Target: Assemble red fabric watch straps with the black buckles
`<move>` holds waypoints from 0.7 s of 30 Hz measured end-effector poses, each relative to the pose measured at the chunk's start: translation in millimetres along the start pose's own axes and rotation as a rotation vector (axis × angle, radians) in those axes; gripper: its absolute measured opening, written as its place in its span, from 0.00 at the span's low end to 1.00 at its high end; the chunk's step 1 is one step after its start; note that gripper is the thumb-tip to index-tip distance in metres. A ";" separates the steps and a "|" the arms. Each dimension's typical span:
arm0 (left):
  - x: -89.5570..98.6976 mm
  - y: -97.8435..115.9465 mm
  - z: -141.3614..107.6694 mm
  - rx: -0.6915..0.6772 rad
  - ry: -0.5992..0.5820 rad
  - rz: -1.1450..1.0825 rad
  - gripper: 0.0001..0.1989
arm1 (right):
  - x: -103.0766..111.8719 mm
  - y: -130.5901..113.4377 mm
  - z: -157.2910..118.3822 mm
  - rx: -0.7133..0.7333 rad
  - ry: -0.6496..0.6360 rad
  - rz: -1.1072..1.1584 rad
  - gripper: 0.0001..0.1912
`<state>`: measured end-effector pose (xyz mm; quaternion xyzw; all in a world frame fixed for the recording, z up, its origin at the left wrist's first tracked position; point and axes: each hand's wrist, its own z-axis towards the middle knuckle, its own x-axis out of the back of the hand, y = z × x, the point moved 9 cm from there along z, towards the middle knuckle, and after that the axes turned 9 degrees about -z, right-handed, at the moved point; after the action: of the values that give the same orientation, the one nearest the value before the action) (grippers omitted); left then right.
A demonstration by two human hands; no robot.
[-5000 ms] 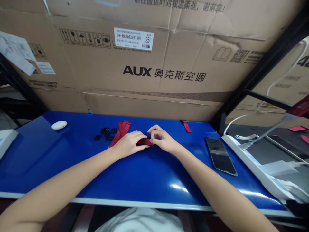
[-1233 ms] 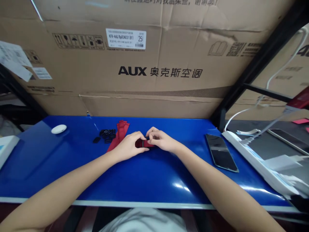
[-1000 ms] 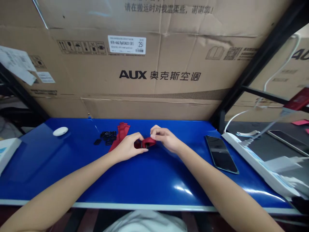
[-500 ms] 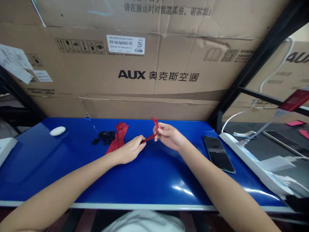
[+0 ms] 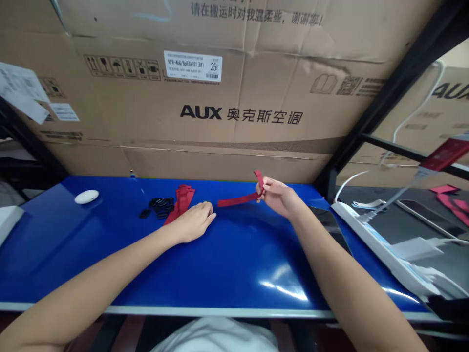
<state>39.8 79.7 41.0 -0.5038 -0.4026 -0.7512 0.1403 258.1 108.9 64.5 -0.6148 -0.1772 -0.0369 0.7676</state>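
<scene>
A red strap is pinched near its upper bend by my right hand, and its free end reaches left above the blue table. My left hand is curled, off the strap's free end; whether something small is between its fingers is hidden. Behind my left hand lie more red straps in a loose pile. Just left of them sits a cluster of several black buckles, with one black piece slightly apart.
A dark phone lies partly behind my right forearm. Along the right edge runs a white power strip with cables. A white oval object rests at the left. A large cardboard box stands behind the blue table.
My right hand has moved right with the red strap. The strap's left end has come out of my left hand, which stays near the same place.
</scene>
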 end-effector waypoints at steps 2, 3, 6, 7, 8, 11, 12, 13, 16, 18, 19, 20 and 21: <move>-0.9 0.5 0.7 -0.019 0.002 0.070 0.17 | 13.1 8.1 1.6 -0.068 0.032 -0.095 0.17; -1.1 0.6 0.9 -0.023 0.003 0.106 0.17 | 20.3 13.8 3.0 -0.111 0.056 -0.142 0.22; -1.2 0.6 1.4 -0.030 0.006 0.183 0.18 | 42.8 32.5 7.8 -0.226 0.157 -0.249 0.32; -1.2 0.3 1.5 -0.032 0.007 0.189 0.18 | 49.7 37.9 9.0 -0.257 0.197 -0.300 0.32; -0.9 -0.1 1.6 -0.036 0.012 0.184 0.18 | 56.2 41.8 9.6 -0.285 0.245 -0.388 0.30; 0.0 -4.2 2.7 -0.030 0.036 0.120 0.17 | 61.3 36.8 9.5 -0.273 0.384 -0.802 0.17; 0.3 -6.3 3.3 -0.023 0.045 0.092 0.15 | 54.0 31.4 10.1 -0.226 0.405 -0.936 0.12; 0.5 -8.4 4.1 -0.016 0.054 0.061 0.14 | 40.2 26.4 11.8 -0.147 0.386 -1.011 0.09; 2.9 -13.4 6.6 -0.008 0.094 -0.052 0.09 | -11.7 24.5 16.6 0.026 0.233 -1.014 0.14; 6.5 -16.1 8.0 -0.008 0.136 -0.140 0.07 | -38.0 26.9 18.5 0.060 0.171 -0.984 0.16; 8.0 -18.7 8.5 0.004 0.153 -0.185 0.07 | -47.3 27.7 19.3 0.062 0.154 -0.964 0.15; 9.1 -22.1 8.9 0.026 0.167 -0.228 0.07 | -54.5 27.8 19.7 0.059 0.139 -0.943 0.12; 9.5 -26.0 9.2 0.055 0.177 -0.270 0.08 | -60.1 27.4 19.6 0.049 0.121 -0.922 0.08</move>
<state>25.4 104.9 38.7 -0.3730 -0.4732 -0.7934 0.0865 205.0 124.6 23.5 -0.4502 -0.3878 -0.4059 0.6944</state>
